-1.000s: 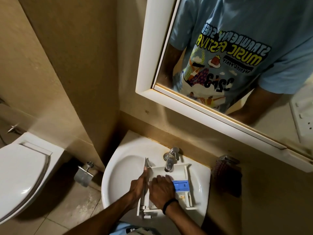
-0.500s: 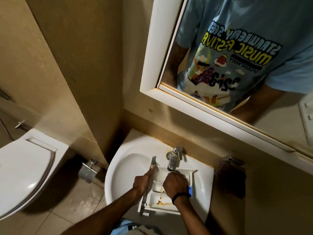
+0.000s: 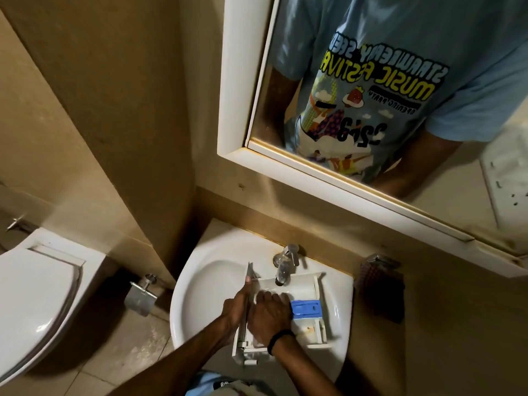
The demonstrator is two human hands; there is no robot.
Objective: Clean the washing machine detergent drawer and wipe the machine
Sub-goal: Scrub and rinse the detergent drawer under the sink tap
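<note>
White, brown-stained drawer (image 3: 303, 284) with blue insert (image 3: 307, 310) lies in sink (image 3: 205, 281); left hand (image 3: 234, 307) clamps its wall; right hand (image 3: 268, 312) fingers' state unclear.

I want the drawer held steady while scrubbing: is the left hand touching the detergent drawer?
Touching. Head view shows the left hand gripping the left wall of the detergent drawer, thumb along its edge.

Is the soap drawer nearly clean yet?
Done: the white plastic detergent drawer is out, lying in the white round sink under the metal tap. In hand: the left hand grips its side, the right hand reaches inside it. Left: a brown stain near the blue plastic insert, and wiping the machine, not in view.
</note>
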